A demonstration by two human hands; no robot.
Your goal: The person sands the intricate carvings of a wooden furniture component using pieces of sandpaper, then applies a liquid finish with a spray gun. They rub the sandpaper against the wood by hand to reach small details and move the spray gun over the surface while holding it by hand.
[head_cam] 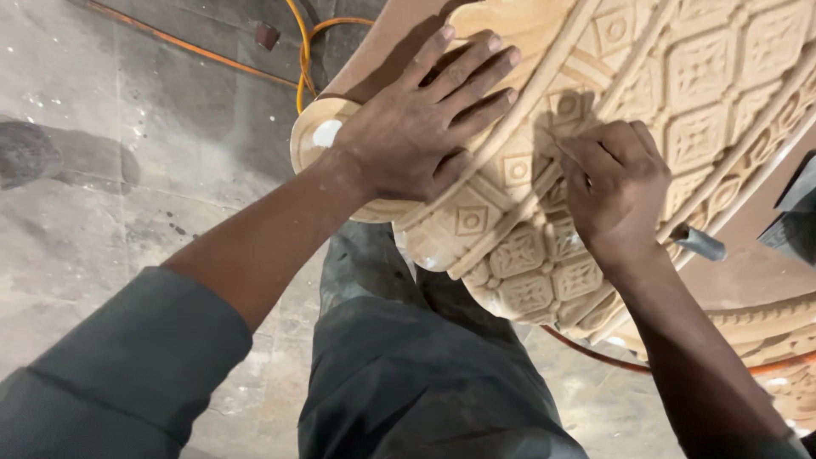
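Carved wooden piece [595, 127] with square flower panels lies tilted before us, over our knees. Our left hand [416, 127] is flat and released on its smooth rounded end, pressing it steady. Our right hand [616, 187] is clenched against a carved groove; what the grip holds we cannot tell, perhaps a small abrasive. We judge that we are smoothing the relief, and the next pass needs light pressure along the groove. Below is a grey stained concrete floor [102, 153] with an orange cable [302, 59].

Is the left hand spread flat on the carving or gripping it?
Spread flat: the left hand lies palm-down on the carved wood, fingers extended and slightly apart, not curled around any edge.
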